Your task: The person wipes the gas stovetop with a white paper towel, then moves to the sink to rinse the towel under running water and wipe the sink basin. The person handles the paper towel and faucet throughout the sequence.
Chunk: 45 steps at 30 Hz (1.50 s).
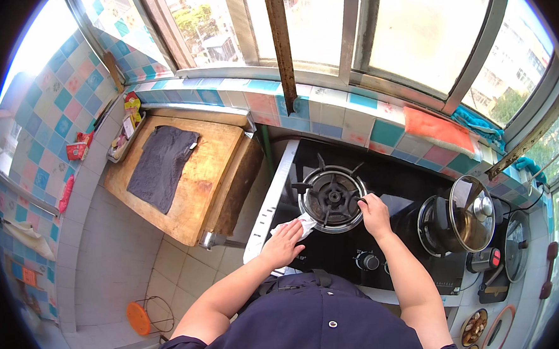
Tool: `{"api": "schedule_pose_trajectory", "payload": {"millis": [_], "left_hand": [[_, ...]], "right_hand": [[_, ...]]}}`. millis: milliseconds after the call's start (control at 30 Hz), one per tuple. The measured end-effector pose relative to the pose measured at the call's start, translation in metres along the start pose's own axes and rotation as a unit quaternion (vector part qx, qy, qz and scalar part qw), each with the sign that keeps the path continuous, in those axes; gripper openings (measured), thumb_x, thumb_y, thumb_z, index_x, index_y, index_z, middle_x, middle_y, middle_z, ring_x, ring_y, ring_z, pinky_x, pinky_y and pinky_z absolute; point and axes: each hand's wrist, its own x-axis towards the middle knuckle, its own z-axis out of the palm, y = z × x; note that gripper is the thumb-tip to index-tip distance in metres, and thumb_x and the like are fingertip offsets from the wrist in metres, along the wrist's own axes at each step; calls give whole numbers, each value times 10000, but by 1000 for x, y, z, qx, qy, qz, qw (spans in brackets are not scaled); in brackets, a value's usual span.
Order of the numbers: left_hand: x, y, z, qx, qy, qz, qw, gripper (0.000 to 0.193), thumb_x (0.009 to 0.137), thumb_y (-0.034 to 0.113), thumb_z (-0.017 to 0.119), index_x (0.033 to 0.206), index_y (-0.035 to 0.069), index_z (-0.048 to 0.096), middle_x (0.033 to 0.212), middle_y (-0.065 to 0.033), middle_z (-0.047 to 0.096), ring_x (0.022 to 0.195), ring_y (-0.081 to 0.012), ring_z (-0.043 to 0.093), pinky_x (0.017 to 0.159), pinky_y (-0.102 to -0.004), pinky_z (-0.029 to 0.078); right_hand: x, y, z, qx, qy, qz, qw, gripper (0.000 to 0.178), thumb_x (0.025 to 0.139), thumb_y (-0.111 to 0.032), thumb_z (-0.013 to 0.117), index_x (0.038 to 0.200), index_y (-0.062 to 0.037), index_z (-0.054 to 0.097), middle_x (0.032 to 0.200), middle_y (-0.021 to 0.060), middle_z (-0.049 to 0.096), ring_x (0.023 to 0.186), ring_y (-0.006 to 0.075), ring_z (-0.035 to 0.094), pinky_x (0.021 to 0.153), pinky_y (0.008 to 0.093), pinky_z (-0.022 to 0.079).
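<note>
If judged from the cloth [307, 226] lying on the stove [387, 176], apparently at the step of wiping round the left burner [334, 198]. For the next move, probably necessary to steady the burner from one side and work the cloth in close against it from the other, without snagging. Note the left hand [284, 244], opened out nearly flat, palm down, with fingers straight and close together, laid over the cloth rather than wrapped about it. Compare the right hand [376, 216], closed to a pinch, apparently on a dark prong [359, 199] at the burner's right side; exact contact too small to tell. Locate the cloth just beside the burner, toward the stove's left edge and nearer the front edge than the back. Observe also the knob [367, 261] near the front edge, and the pot [464, 227] toward the right edge, apart from both hands.
</note>
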Motion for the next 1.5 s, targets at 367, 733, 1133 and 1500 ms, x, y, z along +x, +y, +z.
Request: {"api": "schedule_pose_trajectory", "payload": {"millis": [367, 733, 1133, 1500], "left_hand": [[28, -33, -21, 117, -11, -21, 993, 448, 948, 317, 470, 1343, 107, 483, 1440, -7, 420, 1379, -215, 309, 1126, -436, 244], [97, -72, -42, -163, 130, -127, 970, 104, 864, 92, 581, 944, 48, 632, 982, -89, 604, 908, -306, 618, 781, -382, 509], [193, -79, -22, -221, 91, 49, 970, 162, 836, 77, 614, 977, 98, 689, 976, -60, 587, 970, -276, 574, 824, -365, 497], [145, -86, -23, -106, 42, 81, 990, 263, 790, 32, 631, 1043, 88, 677, 954, -77, 566, 908, -278, 558, 818, -355, 496]], "right_hand": [[-25, 12, -40, 16, 119, 78, 990, 147, 913, -149, 586, 878, -8, 566, 802, 114, 570, 719, 301, 558, 658, 347, 449], [-63, 47, -47, -73, 174, 151, 970, 145, 922, -140, 557, 896, 1, 572, 836, 118, 580, 776, 313, 572, 700, 369, 455], [-73, 76, -39, -49, 222, 209, 951, 151, 925, -136, 555, 935, 14, 573, 879, 133, 596, 831, 318, 577, 759, 370, 453], [-72, 72, -40, -99, 212, 224, 946, 167, 932, -167, 540, 929, -2, 567, 912, 131, 588, 871, 331, 562, 787, 383, 443]]}}
